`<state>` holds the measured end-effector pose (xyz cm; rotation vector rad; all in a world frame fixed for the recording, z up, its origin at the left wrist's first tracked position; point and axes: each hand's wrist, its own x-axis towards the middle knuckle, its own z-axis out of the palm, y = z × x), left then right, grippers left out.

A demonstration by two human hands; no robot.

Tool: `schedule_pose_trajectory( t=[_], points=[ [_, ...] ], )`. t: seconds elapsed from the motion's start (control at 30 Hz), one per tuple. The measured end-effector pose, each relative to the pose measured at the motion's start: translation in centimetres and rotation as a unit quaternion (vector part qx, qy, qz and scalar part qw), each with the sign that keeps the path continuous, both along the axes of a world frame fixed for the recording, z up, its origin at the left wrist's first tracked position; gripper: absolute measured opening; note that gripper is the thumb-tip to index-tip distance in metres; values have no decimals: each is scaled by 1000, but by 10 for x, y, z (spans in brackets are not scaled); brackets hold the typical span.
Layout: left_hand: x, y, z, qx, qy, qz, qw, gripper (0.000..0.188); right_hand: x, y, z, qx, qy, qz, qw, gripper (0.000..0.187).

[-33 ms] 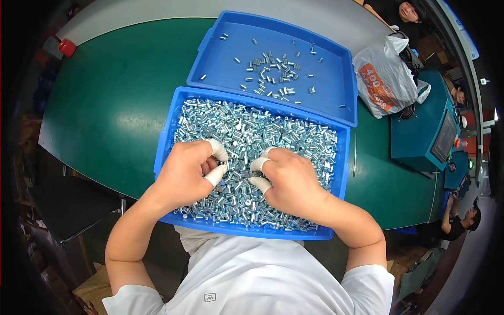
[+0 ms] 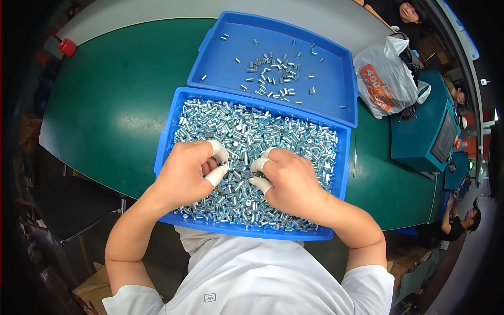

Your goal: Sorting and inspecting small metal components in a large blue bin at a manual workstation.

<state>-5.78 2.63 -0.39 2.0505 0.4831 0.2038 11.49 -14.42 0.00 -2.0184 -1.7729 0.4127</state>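
A deep blue tray (image 2: 341, 173) in front of me is filled with small, shiny silver metal sleeves (image 2: 252, 205). My left hand (image 2: 188, 170) hovers over the heap at its left middle. Its thumb and index finger, in white finger cots, are bent together in a pinch; whatever lies between the tips is too small to make out. Facing it from the right, my right hand (image 2: 291, 178) reaches down to the sleeves with bent fingers, also in white cots. A gap shows between its thumb and index tips, and the fingertips touch or nearly touch the pile.
Beyond the full tray lies a second blue tray (image 2: 220, 58) with scattered sleeves. Both rest on a green table (image 2: 115, 110). At the right are a white plastic bag (image 2: 378, 84) and a teal machine (image 2: 425, 131) with a screen. Other people are in the background.
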Motion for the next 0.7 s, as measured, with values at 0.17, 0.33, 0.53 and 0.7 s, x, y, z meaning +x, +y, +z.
schedule_pose_trajectory(
  t=[0.17, 0.33, 0.53, 0.7],
  points=[
    [13, -11, 3, 53, -26, -20, 998, 21, 1, -2, -7, 19, 69, -5, 997, 17],
    [16, -15, -11, 212, -22, -108, 971, 23, 4, -2, -10, 10, 63, -4, 998, 17],
    [3, -6, -8, 195, -43, -128, 971, 24, 5, -5, -8, 28, 33, 1, 999, 16],
    [-10, -2, -8, 164, -44, -81, 982, 20, 0, 0, -8, 26, -17, 12, 999, 17]
  ],
)
